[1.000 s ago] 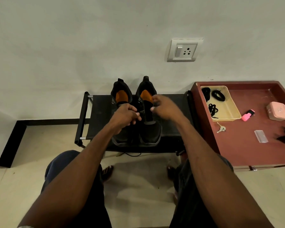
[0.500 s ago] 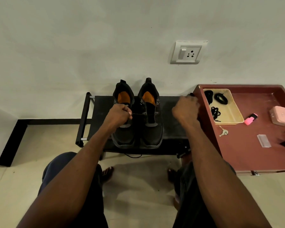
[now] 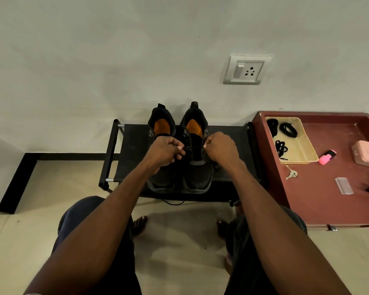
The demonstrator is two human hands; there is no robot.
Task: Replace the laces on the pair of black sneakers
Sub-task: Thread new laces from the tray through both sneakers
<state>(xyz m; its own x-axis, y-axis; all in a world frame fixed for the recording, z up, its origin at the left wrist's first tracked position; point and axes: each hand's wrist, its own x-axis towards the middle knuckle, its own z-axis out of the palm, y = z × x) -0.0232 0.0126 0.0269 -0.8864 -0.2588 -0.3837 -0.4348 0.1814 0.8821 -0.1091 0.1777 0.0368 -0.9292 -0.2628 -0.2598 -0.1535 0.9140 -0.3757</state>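
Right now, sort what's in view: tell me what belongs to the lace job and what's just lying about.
Part of the job:
black sneakers on the black rack
lace pinched between left hand and right hand
spare laces in the yellow tray

Lying about:
keys
pink highlighter
pink case
clear plastic piece

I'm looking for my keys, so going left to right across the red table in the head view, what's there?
Yellow tray with black laces → keys → pink highlighter → clear plastic piece → pink box.
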